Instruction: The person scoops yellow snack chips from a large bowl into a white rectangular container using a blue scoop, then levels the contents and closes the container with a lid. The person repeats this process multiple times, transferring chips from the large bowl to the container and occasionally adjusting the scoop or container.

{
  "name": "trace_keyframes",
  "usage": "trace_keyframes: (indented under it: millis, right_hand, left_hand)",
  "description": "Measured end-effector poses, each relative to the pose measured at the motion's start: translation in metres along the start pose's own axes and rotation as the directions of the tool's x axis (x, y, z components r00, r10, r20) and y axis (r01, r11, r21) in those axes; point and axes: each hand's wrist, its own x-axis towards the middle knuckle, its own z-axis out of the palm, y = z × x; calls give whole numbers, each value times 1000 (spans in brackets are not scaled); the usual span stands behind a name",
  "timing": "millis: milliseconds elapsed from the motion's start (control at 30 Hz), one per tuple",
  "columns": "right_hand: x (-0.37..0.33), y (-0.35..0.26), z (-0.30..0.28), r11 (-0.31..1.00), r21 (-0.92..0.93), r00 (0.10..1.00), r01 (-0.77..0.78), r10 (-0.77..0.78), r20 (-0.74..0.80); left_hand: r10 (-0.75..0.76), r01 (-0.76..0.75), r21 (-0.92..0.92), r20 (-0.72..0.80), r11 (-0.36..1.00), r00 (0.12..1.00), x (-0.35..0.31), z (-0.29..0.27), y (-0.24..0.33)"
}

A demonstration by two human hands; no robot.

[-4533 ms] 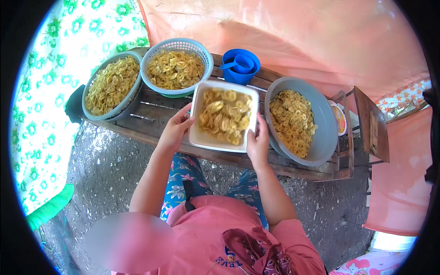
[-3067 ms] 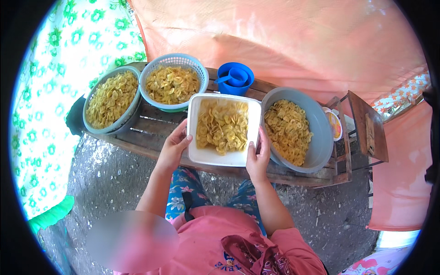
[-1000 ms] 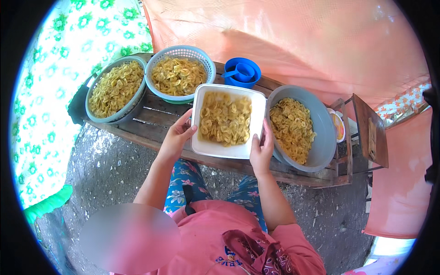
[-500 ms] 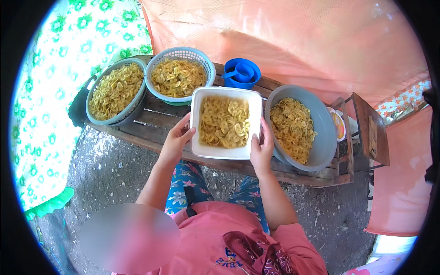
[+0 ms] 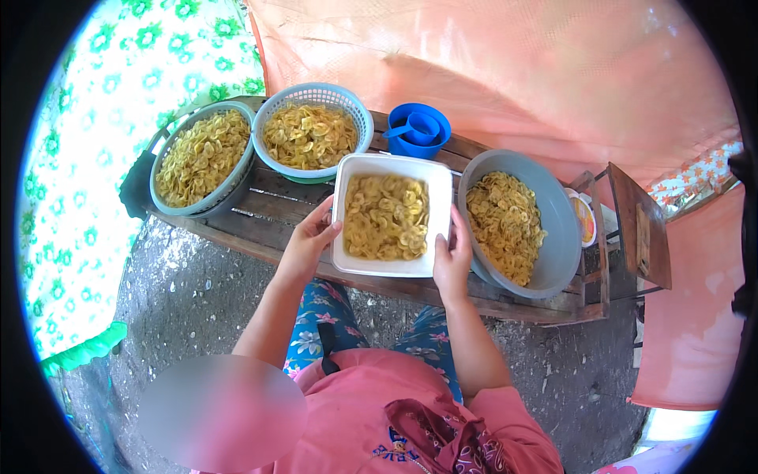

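Between my two hands I hold a white square tub (image 5: pixel 392 271) with thin yellow banana chips (image 5: pixel 387 217) in it. My left hand (image 5: pixel 310 238) grips its left wall, thumb at the rim. On the opposite wall, my right hand (image 5: pixel 453 257) has its thumb up and fingers wrapped behind, partly hidden. Right beside that hand stands a large grey basin (image 5: pixel 562 237), chips heaped on its left side. Up and left of the tub are a pale blue perforated basket (image 5: pixel 363 118) and a grey-blue oval basin (image 5: pixel 167 207), both full of chips.
A slatted wooden bench (image 5: pixel 276 207) carries all the containers. Behind the tub sits a blue bucket (image 5: pixel 426 152) with a blue dipper (image 5: pixel 422 126) in it. At the right, a round lidded tub (image 5: pixel 584 217) stands near a wooden chair back (image 5: pixel 641 225). Orange sheeting (image 5: pixel 489 63) hangs behind.
The chips in the white tub have shifted and look less blurred now. Both hands keep their hold, and the tub has barely moved in the view.
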Motion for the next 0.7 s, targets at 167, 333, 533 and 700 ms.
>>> trace_keyframes:
  millis: [167,333,533,700]
  right_hand:
    - [1,3,1,985,8,980,-171,169,107]
    - [-3,5,0,951,-58,949,303,-306,-70]
    - [-6,7,-3,999,8,999,35,-35,4]
    - [-5,7,-4,980,11,971,-198,195,135]
  left_hand:
    - [-87,87,-25,2,996,996,1,0,-1]
    - [68,-68,14,21,998,997,0,2,-3]
    - [-3,3,13,-13,1000,1000,-2,2,-4]
    - [-151,153,56,-40,987,988,0,3,-4]
